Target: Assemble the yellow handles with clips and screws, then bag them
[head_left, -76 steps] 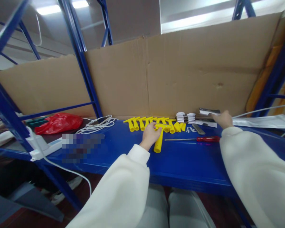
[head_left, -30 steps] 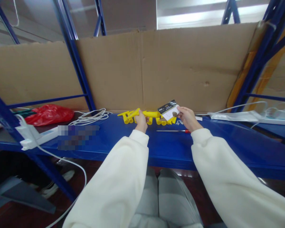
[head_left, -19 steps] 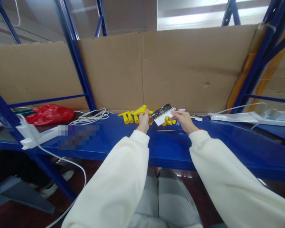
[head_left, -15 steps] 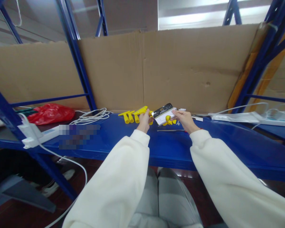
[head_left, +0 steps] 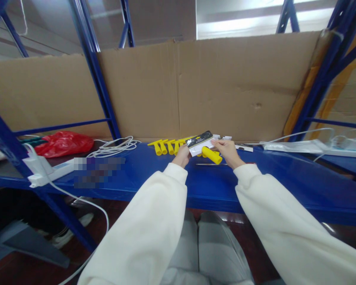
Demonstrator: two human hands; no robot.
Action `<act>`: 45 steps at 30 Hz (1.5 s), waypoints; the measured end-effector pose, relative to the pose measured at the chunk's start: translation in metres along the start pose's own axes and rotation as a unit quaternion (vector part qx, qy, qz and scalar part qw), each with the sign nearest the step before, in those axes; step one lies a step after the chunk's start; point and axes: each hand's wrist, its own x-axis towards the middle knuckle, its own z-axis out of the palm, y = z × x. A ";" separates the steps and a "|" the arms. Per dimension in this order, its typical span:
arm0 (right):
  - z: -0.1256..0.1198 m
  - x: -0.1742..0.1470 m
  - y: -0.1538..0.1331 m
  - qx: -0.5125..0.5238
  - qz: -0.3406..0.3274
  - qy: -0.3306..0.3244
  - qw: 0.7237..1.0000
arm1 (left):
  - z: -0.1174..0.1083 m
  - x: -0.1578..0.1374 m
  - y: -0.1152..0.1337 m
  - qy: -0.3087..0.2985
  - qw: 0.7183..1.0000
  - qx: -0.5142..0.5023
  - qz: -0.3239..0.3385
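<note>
Between my hands is a black-and-white packaging card (head_left: 199, 143), tilted above the blue shelf. My left hand (head_left: 182, 156) is closed on its left end. At the card's right side my right hand (head_left: 228, 152) pinches its edge with thumb and fingers. A yellow tube-shaped handle (head_left: 213, 155) sticks out toward me from the card's lower edge; how it is joined to the card I cannot tell. Several yellow tools with tube handles (head_left: 163, 147) lie in a row left of my hands, some partly hidden. A thin rod (head_left: 209, 164) lies on the shelf below the card.
A cardboard sheet (head_left: 225, 87) stands along the back of the blue shelf (head_left: 154, 178). On the left are a red plastic bag (head_left: 65, 143), coiled white cable (head_left: 115, 145) and a white power strip (head_left: 61, 168). White packets (head_left: 296, 146) lie at the right.
The card has turned flatter. The yellow handle now points down and right toward me, where its round end showed before. My left hand has come lower along the card, and my right hand slightly left.
</note>
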 end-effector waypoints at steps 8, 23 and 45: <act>0.002 -0.001 0.007 0.008 0.026 0.000 1.000 | -0.003 0.003 0.001 0.044 0.993 0.042 0.102; 0.001 0.001 0.006 0.018 0.049 0.045 0.998 | 0.007 -0.005 0.002 -0.006 0.996 0.062 0.061; 0.001 -0.005 -0.004 -0.147 0.046 0.025 0.988 | -0.007 -0.005 -0.005 -0.053 0.972 0.188 0.132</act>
